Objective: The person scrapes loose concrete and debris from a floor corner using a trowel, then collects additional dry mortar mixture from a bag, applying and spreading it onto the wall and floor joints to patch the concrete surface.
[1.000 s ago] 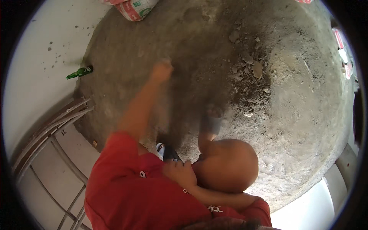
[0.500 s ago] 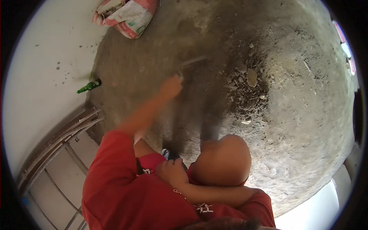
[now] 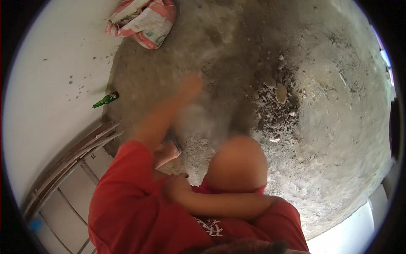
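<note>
My left arm in a red sleeve reaches forward over the grey concrete floor [image 3: 152, 67], and my left hand [image 3: 190, 84] is smeared by motion; whether it holds anything is unclear. My right forearm lies across my body below my bare bent knee [image 3: 237, 163]. My right hand [image 3: 177, 186] rests low near my lap, its fingers blurred and partly hidden. A patch of broken rubble [image 3: 277, 108] lies to the right of my left hand.
A pale wall [image 3: 50, 89] runs along the left, with a green bottle [image 3: 105, 100] at its foot. Metal frame pieces [image 3: 80, 154] are at the lower left. A crumpled red-and-white sack [image 3: 144, 23] lies at the top left. The floor is rough and dusty.
The view has shifted, bringing more of the sack in. My left hand shifts about over the floor, blurred throughout. My right hand and the bent knee sit farther left in the picture.
</note>
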Action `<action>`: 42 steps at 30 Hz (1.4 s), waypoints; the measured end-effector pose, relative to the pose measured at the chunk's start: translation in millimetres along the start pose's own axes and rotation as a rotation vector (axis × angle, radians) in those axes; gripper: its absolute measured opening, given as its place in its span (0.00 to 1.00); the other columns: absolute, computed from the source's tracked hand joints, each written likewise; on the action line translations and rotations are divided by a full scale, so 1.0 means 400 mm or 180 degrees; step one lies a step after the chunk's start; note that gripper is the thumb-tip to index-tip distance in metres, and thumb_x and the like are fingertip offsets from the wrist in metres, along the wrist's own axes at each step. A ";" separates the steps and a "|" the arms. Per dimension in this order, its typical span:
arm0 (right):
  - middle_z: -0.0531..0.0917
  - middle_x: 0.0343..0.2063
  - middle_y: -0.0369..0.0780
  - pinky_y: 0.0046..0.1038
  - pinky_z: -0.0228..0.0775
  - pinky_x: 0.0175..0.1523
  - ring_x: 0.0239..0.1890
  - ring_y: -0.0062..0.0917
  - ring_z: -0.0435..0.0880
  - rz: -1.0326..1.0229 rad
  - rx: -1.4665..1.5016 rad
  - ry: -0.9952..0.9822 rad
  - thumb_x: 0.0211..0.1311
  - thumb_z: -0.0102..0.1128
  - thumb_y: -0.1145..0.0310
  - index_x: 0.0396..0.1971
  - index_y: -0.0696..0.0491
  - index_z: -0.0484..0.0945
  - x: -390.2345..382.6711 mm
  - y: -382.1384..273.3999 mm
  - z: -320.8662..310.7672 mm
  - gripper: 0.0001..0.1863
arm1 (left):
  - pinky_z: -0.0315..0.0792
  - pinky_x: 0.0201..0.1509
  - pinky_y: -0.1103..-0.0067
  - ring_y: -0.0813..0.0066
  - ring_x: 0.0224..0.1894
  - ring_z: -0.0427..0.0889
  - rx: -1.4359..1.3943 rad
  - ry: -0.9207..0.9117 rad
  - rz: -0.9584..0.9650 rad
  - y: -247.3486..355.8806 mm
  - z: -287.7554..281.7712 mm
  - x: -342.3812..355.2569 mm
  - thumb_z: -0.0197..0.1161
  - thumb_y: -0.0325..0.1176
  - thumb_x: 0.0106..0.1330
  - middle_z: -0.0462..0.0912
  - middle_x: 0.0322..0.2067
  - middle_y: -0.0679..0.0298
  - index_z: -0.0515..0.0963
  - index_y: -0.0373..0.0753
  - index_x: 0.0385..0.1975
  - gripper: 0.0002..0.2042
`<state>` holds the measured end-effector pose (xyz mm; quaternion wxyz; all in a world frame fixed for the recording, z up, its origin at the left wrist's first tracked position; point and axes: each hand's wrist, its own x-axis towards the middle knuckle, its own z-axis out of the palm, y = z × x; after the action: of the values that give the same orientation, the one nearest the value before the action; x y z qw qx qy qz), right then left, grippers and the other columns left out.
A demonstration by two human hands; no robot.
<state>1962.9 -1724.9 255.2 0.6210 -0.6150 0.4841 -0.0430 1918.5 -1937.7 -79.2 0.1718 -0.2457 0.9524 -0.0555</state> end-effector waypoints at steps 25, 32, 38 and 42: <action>0.85 0.36 0.42 0.43 0.75 0.44 0.40 0.37 0.86 0.1267 -0.0415 0.1657 0.58 0.63 0.55 0.40 0.51 0.80 0.355 -0.099 -0.152 0.17 | 0.74 0.54 0.61 0.56 0.55 0.79 -0.2212 -0.0760 -0.3952 -0.858 0.432 -0.084 0.52 0.42 0.75 0.78 0.55 0.51 0.73 0.34 0.59 0.21; 0.82 0.39 0.43 0.41 0.72 0.49 0.43 0.39 0.83 0.1644 -0.0239 0.2038 0.59 0.65 0.55 0.46 0.52 0.78 0.301 -0.281 -0.274 0.21 | 0.75 0.56 0.62 0.60 0.57 0.79 -0.2735 -0.1786 -0.3948 -1.132 0.486 -0.089 0.52 0.39 0.76 0.77 0.60 0.56 0.70 0.35 0.64 0.21; 0.82 0.38 0.44 0.42 0.72 0.48 0.40 0.41 0.82 0.1123 0.0077 0.1508 0.59 0.65 0.57 0.47 0.53 0.77 0.394 -0.219 -0.269 0.21 | 0.75 0.55 0.58 0.53 0.53 0.82 -0.1518 -0.1397 -0.2515 -1.007 0.464 -0.060 0.56 0.38 0.70 0.82 0.53 0.51 0.79 0.36 0.54 0.18; 0.83 0.37 0.45 0.42 0.73 0.45 0.38 0.38 0.83 0.1341 -0.1251 0.0722 0.62 0.55 0.61 0.46 0.53 0.79 0.524 -0.149 -0.172 0.16 | 0.75 0.55 0.55 0.45 0.51 0.81 -0.2740 -0.1010 -0.3041 -0.604 0.324 -0.179 0.56 0.39 0.68 0.79 0.53 0.44 0.76 0.32 0.55 0.21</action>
<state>2060.8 -1924.8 203.7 0.4274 -0.6007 0.6661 0.1128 2131.7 -2116.4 -133.1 0.1530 -0.6929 0.6390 0.2968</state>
